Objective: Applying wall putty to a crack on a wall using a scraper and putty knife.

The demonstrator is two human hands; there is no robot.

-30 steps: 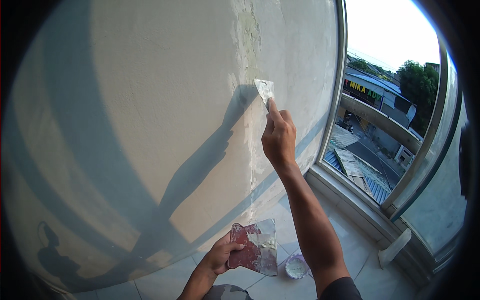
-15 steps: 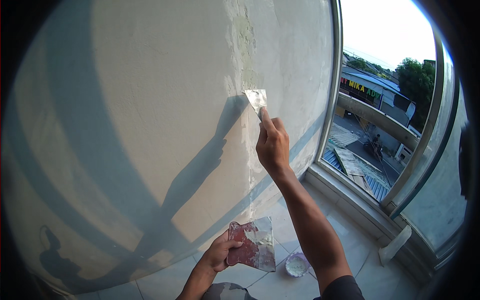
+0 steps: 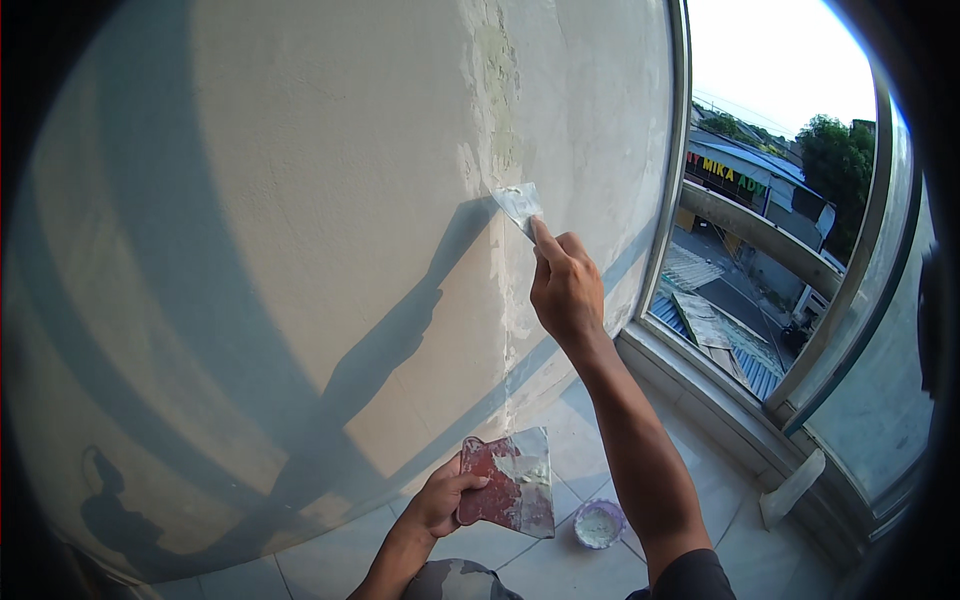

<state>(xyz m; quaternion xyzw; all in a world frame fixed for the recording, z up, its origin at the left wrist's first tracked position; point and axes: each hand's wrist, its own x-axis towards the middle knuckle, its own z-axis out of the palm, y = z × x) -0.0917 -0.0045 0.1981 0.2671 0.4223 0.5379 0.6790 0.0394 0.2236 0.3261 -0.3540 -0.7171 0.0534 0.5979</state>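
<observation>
My right hand grips a putty knife whose flat metal blade rests at the wall, with a bit of pale filler on it. Its handle is mostly hidden in my fingers. Behind the blade runs a vertical strip of cracked, patchy plaster along the inner corner. Lower down, my left hand holds a wide, red-handled filling knife by its handle, thumb on top. White paste lies across its broad blade. On the floor below stands a small purple-rimmed tub with white paste inside.
To the right is an open window with a metal frame and a low sill. A whitish angled piece stands by the sill. Pale tiles cover the floor. My shadow falls on the wall.
My right hand has shifted slightly right and down, and the putty knife's blade has tilted. The left hand with the red-handled filling knife stays nearly where it was.
</observation>
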